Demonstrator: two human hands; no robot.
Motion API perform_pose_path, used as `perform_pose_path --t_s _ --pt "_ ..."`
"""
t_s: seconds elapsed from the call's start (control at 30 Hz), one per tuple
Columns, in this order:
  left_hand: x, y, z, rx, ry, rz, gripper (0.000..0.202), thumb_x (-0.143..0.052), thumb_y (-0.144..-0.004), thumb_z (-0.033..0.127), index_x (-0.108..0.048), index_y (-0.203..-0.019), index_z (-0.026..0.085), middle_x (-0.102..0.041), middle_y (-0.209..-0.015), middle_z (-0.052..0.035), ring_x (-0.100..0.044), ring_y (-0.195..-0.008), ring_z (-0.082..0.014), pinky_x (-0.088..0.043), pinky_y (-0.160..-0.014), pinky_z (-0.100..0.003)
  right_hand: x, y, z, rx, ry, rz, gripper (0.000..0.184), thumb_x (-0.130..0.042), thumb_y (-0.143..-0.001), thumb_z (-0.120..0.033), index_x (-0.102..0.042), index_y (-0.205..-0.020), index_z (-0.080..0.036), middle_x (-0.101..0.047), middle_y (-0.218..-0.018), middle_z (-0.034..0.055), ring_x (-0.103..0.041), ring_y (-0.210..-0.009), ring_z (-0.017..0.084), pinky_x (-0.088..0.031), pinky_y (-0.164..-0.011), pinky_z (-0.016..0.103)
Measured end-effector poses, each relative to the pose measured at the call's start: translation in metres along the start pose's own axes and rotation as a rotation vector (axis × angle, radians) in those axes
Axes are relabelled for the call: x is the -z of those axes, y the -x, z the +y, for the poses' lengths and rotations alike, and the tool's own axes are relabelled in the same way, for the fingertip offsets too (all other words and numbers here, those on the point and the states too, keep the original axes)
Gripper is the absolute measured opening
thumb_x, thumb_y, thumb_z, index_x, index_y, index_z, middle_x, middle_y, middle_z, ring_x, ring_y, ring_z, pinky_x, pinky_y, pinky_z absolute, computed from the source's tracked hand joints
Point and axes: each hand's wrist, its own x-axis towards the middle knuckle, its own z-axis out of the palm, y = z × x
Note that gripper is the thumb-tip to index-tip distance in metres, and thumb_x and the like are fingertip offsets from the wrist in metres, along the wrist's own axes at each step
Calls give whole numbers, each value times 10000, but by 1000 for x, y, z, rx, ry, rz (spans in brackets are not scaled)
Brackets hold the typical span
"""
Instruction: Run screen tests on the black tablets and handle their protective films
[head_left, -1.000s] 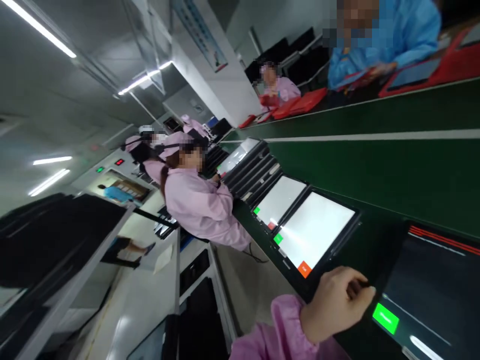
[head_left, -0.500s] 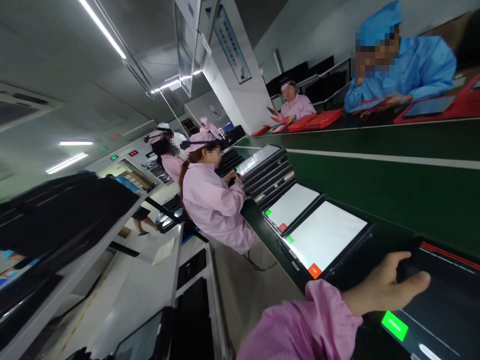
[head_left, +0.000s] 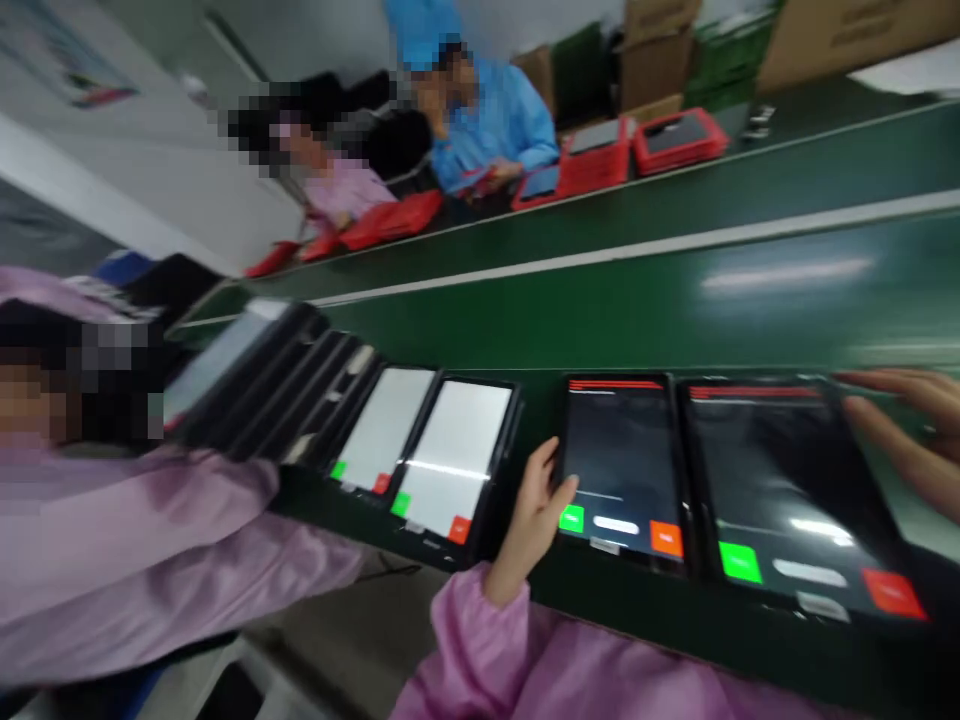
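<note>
Two black tablets lie side by side on the green bench in front of me, their screens dark with red lines on top and green and red buttons below. My left hand (head_left: 536, 510) grips the left edge of the nearer-left tablet (head_left: 619, 455), its thumb over the bezel. At the upper right corner of the right-hand tablet (head_left: 787, 480) is my right hand (head_left: 911, 430), fingers stretched out and partly cut off by the frame. Whether it touches that tablet is hard to tell. Further left lie a white-screen tablet (head_left: 457, 455) and another white-screen tablet (head_left: 390, 425).
A stack of dark tablets (head_left: 277, 385) leans beyond the white screens. A co-worker's pink sleeve (head_left: 150, 550) is at the left. Across the green bench (head_left: 540, 310) sit a person in blue (head_left: 495, 120) and one in pink, with red-cased tablets (head_left: 679, 140) along the far edge.
My view has swung right and down. Both dark-screen tablets and my right hand have come into sight. My left hand, earlier spread over a dark tablet, now closes on a tablet's left edge.
</note>
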Motion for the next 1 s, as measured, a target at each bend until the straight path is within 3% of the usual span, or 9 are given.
perform_pose_path --t_s 0.13,0.3,0.57,0.67,0.77,0.87,1.0 --pt "20 20 -12 45 1 28 747 -868 -804 604 -611 -1418 265 -579 -1609 -141 -522 -1533 -348 -448 -1270 -475 11 32 -39 222 -82 -90 193 -523 -1121 -358 -696 -1153 -277 -730 -1001 49 -714 -903 205 -557 -765 336" --pt "25 27 -22 58 19 46 699 -896 -800 532 -648 -1403 282 -623 -1569 -134 -597 -1466 -347 -543 -1187 -449 7 55 -90 405 -148 -213 199 -482 -1129 -191 -680 -1114 -205 -696 -873 14 -664 -779 144 -513 -846 329" --pt "30 23 -28 -30 -70 40 668 -903 -820 440 -632 -1412 292 -638 -1541 -147 -671 -1381 -337 -611 -1103 -429 12 64 -95 402 -100 -230 186 -497 -1113 -144 -680 -1140 -163 -674 -854 15 -626 -765 142 -492 -873 341" --pt "30 21 -25 -164 -167 84 592 -813 -916 472 -605 -1451 331 -633 -1547 -127 -668 -1388 -305 -628 -1066 -402 8 70 -94 389 -37 -268 222 -487 -1125 -199 -709 -1131 -186 -689 -891 33 -628 -810 167 -471 -865 366" --pt "18 3 -7 -406 -438 117 519 -702 -1003 471 -582 -1497 362 -611 -1574 -106 -608 -1457 -285 -574 -1149 -450 0 66 -88 414 43 -304 316 -456 -1152 -288 -751 -1057 -231 -711 -936 45 -612 -838 189 -437 -887 395" --pt "-9 -40 22 -573 -839 12 422 -612 -1044 500 -682 -1423 330 -638 -1544 -120 -562 -1490 -334 -444 -1251 -616 -17 37 -70 398 61 -233 419 -397 -1172 -355 -781 -1051 -240 -692 -927 58 -581 -848 195 -412 -895 402" --pt "-44 -94 50 -472 -1233 23 404 -577 -1058 450 -729 -1399 295 -567 -1627 -156 -457 -1557 -432 -320 -1215 -829 -49 -14 -36 210 249 -244 497 -367 -1162 -486 -771 -1279 -221 -691 -1041 134 -578 -934 260 -395 -820 405"
